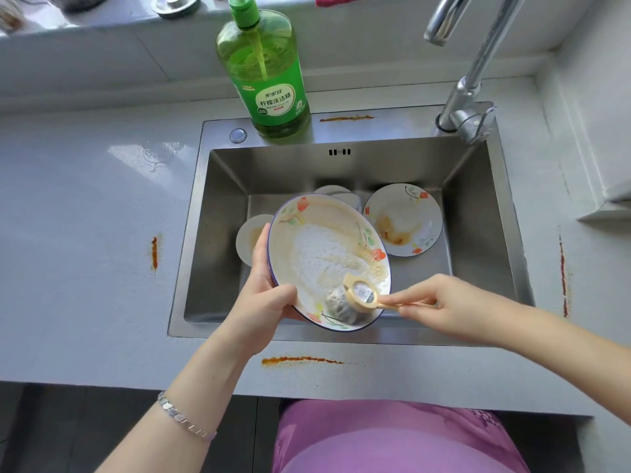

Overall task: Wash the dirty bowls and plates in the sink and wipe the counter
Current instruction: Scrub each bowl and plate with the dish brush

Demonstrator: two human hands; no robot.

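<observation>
My left hand (pixel 264 295) grips the left rim of a large floral plate (pixel 324 247), holding it tilted over the steel sink (pixel 478 206). White foam covers the plate's middle. My right hand (pixel 440 302) pinches the thin wooden handle of a dish brush (pixel 355 298), whose grey scrubbing head presses on the plate's lower edge. A smaller floral plate (pixel 404 220) with brown sauce stains lies in the sink at the right. Another dirty dish (pixel 247 238) peeks out behind the held plate at the left, and a white dish (pixel 333 190) shows behind its top.
A green dish-soap bottle (pixel 264 70) stands on the sink's back ledge. The faucet (pixel 467 97) rises at the back right. Orange-brown stains mark the grey counter at the front (pixel 300 360), left (pixel 154 252), right (pixel 562 278) and back (pixel 345 118).
</observation>
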